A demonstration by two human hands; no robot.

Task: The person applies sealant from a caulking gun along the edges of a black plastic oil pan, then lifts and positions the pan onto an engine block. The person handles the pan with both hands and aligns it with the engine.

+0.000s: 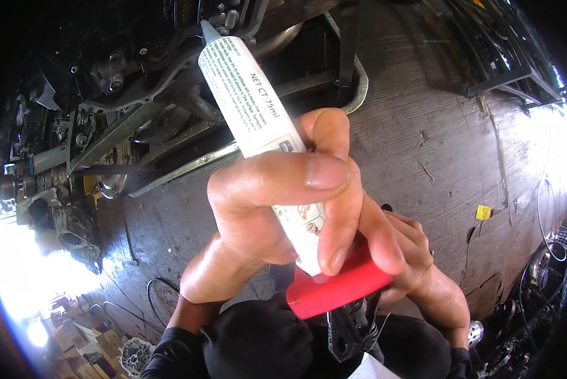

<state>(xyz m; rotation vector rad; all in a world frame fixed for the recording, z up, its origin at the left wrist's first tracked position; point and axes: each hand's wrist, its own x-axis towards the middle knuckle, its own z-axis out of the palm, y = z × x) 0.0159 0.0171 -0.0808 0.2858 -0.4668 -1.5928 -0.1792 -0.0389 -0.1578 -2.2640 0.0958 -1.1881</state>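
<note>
My left hand [252, 189] is closed round a white squeeze tube of sealant [249, 101], with the thumb across its front. Its grey tapered nozzle [209, 31] points up and away, in front of a dark engine [116, 69]; whether the tip touches metal I cannot tell. At the tube's tail lies the broad red grip [337, 284] of a plier-like tool, whose dark metal end [345, 335] points down toward my lap. Behind that grip my right hand [413, 246] is closed on the tool, its fingertips partly hidden.
A metal frame with a bent tube rail [359, 85] surrounds the engine. Dark wooden flooring [422, 158] carries a small yellow piece [483, 212]. Engine castings [65, 227] stand at left, cardboard boxes [87, 338] at lower left, a black metal stand [517, 82] at far right.
</note>
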